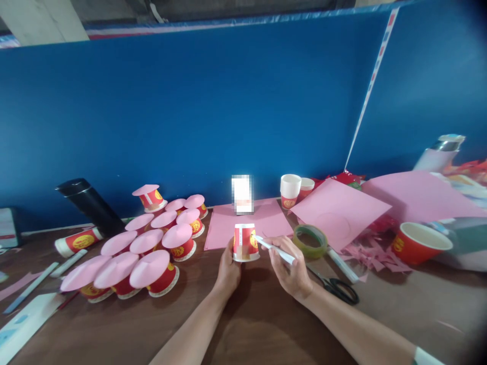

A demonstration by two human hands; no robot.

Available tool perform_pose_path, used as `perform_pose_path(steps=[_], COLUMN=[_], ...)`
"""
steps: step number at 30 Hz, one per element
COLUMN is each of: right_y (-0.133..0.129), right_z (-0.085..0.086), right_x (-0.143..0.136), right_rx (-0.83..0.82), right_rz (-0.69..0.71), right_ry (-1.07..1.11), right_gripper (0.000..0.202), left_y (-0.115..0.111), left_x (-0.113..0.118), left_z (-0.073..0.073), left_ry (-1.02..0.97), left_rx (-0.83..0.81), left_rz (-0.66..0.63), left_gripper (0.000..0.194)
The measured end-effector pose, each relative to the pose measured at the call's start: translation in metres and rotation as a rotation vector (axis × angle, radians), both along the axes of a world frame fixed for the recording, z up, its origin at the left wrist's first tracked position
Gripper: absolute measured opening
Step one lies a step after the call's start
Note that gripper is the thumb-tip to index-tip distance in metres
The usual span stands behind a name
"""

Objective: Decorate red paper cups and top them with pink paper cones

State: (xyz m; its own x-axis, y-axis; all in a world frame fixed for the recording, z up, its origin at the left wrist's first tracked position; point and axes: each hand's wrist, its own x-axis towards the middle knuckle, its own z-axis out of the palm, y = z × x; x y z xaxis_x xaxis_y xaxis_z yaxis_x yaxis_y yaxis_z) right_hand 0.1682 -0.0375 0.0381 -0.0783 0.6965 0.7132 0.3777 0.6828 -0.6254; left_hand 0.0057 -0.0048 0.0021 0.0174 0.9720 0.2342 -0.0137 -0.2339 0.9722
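Holding: left hand (230, 266), fingers clamped on inverted red cup (243, 244); right hand (289, 267) at cup's four o'clock, fingers clamped on white pen (285, 256), tip toward ten.

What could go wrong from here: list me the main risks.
1. The left hand grips the upturned cup near its rim, so the cup might turn if the pen in the right hand presses its side.
2. The scissors lie close to the right forearm, which could brush them.
3. The pink-topped cups stand crowded together; bumping one might shift its neighbours.
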Motion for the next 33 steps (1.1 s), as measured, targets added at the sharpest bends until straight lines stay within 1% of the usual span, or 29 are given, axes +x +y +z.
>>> perform_pose_path(steps=[5,10,13,16,21,29,33], right_y=[0.0,0.0,0.0,0.0,-0.002,-0.001,-0.001], right_z=[0.0,-0.001,-0.001,0.0,-0.001,-0.002,-0.002], right_x=[0.0,0.0,0.0,-0.001,-0.001,-0.001,-0.001], right_rx=[-0.006,0.0,0.007,0.014,0.007,0.033,0.039], right_rz=[-0.004,0.01,0.011,0.006,0.031,0.066,0.065], right_ry=[-0.003,-0.012,-0.017,-0.002,0.023,0.004,0.005], right_gripper=[0.017,0.019,0.018,0.018,0.022,0.024,0.025], left_y=[0.002,0.0,-0.002,-0.002,0.0,-0.006,-0.007], left_x=[-0.001,0.0,0.002,0.002,0.001,0.003,0.003], left_z=[-0.005,0.002,0.006,0.005,0.002,0.016,0.017], left_ry=[0.009,-0.03,-0.054,-0.048,-0.032,0.03,0.072], left_rx=[0.01,-0.034,-0.056,-0.055,-0.044,-0.007,-0.013], left_rz=[0.007,0.028,0.027,0.025,0.013,0.028,0.039], left_gripper=[0.044,0.043,0.038,0.035,0.038,0.035,0.035])
